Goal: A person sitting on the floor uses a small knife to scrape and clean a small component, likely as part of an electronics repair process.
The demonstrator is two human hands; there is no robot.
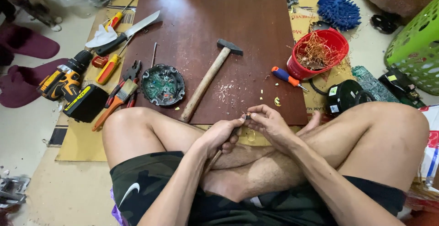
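Both hands meet over the crossed legs, left hand (221,137) fingers closed round a thin tool, right hand (270,123) pinching a small part (247,116) steady

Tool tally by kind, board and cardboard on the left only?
Hammer: 1
Cordless drill: 1
Knife: 1
Pliers: 1
Paintbrush: 1
Screwdrivers: 3
Total: 8

A small dark piece (247,116), mostly hidden, sits pinched between fingertips.

Home floor workshop: hammer (208,80), drill (68,80)
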